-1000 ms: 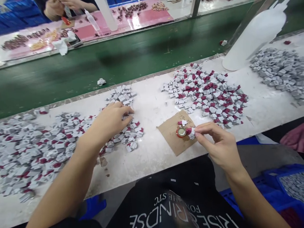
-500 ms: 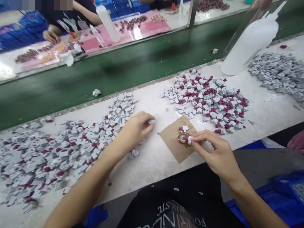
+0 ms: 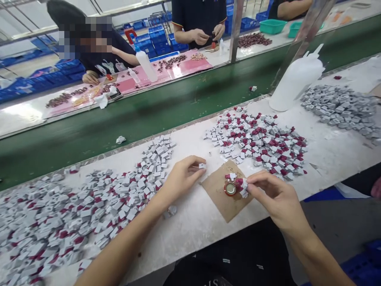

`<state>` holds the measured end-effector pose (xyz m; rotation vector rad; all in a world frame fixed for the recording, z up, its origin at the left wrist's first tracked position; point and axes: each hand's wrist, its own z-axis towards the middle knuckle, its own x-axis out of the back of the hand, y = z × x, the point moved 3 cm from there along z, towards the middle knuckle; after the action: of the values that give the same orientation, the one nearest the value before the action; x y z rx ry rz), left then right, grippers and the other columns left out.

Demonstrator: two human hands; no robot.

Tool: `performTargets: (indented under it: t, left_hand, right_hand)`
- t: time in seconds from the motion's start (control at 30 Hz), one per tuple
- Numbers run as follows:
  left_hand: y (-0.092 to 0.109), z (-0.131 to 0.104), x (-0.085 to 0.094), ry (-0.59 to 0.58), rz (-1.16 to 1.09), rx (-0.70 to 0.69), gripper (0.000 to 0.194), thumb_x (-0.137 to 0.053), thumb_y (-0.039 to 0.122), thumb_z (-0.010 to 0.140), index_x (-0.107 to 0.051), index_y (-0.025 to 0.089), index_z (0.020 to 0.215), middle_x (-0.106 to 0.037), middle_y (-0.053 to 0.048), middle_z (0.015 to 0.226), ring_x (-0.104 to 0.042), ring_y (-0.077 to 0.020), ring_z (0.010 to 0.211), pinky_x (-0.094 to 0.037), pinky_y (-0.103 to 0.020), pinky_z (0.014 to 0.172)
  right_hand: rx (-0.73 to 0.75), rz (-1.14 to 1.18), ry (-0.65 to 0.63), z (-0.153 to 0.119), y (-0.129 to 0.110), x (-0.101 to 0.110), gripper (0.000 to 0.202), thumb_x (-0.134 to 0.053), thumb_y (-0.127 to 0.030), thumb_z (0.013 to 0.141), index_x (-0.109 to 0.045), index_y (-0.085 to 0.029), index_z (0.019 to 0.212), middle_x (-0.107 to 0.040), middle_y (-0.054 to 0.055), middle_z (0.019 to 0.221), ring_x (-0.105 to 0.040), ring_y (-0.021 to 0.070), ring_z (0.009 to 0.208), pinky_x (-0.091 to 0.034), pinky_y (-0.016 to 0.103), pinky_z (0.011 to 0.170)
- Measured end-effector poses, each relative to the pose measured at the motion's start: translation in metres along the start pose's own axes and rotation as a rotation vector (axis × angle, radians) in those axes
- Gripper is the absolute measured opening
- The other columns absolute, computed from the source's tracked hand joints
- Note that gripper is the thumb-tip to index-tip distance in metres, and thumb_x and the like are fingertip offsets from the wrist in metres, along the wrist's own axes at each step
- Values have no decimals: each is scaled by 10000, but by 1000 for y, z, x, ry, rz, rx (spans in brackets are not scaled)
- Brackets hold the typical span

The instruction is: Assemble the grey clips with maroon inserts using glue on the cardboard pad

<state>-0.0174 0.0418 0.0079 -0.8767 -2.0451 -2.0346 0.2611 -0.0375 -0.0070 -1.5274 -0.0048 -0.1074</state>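
Between the fingertips of my left hand [image 3: 188, 173] is a small grey plastic piece [image 3: 202, 165], held just left of a brown cardboard square [image 3: 228, 210]. My right hand [image 3: 275, 196] pinches a small maroon-and-white plastic piece [image 3: 240, 182] over that cardboard. Beside it, on the cardboard, sits a small round dish [image 3: 230, 189] with a reddish rim and shiny contents. Another maroon-and-white piece [image 3: 230, 176] lies just behind the dish. Loose grey and maroon pieces [image 3: 98, 206] are heaped to the left, and a pile of maroon-and-white pieces [image 3: 258, 139] is behind the cardboard.
A white bottle [image 3: 297, 81] stands at the back right, near a heap of grey pieces [image 3: 342, 107]. A green belt [image 3: 166, 103] runs along the table's far side. Beyond it, people work at a pink-covered bench [image 3: 166, 73].
The view has tilted up, showing more of the people opposite. A grey piece now shows clearly in my left fingertips. My right hand has lifted its piece slightly away from the dish.
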Motion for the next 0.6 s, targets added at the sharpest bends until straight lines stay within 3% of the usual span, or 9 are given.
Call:
performTargets:
  t: [0.17,0.37,0.6]
  left_hand:
    - [28,13,-8,34,-396,55,320,-941,381,899,-754,201,1088,-843,-55,884,-828,-219,755,-691,-366,800]
    - [55,22,-18,40,-475,-2,280,-958,368,894,-866,195,1093,-838,-34,828,-823,-216,783,-694,-371,847]
    - [54,22,-25,-5,-580,37,345,-1025,393,835,-891,202,1089,-870,-57,916,-850,-242,861,-711,-402,916]
  right_hand:
    - [-103,305,83,27,-7,-15,252,-973,-507,901,-894,-291,1004,-866,58,1046,-860,268,922,-736,395,819]
    - [-55,432,97,48,-21,-32,188,-925,-440,916,-867,-281,998,-873,43,1048,-860,278,1012,-713,473,995]
    - [-37,427,123,54,-20,-34,138,-921,-383,895,-885,-287,987,-884,51,1094,-827,269,1085,-680,433,1012]
